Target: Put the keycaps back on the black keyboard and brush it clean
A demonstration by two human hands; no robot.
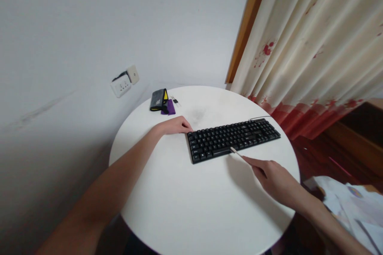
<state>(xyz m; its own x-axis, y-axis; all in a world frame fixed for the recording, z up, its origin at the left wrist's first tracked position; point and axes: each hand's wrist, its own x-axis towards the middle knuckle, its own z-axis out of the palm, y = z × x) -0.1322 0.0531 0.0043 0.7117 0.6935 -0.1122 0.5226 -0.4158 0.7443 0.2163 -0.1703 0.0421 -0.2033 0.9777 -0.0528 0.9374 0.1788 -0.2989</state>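
A black keyboard (pixel 230 137) lies flat and slightly slanted on a round white table (pixel 179 203). At its far left corner is my left hand (pixel 178 125), with the fingers closed against the keyboard's edge. My right hand (pixel 272 175) is near the keyboard's front edge, its fingers closed around a slim white stick (pixel 237 153) with a thicker pale head. That head is over the space bar area; I cannot tell whether it touches the keys. Whether it is a swab or a small brush is too small to make out.
Toward the back left sit a dark grey and yellow pouch (pixel 157 100), a purple cloth (pixel 170 106) and a small black item (pixel 175 101). A thin cable (pixel 260 117) runs from the keyboard's back. Wall sockets (pixel 122 85) and a curtain (pixel 287 48) flank the table.
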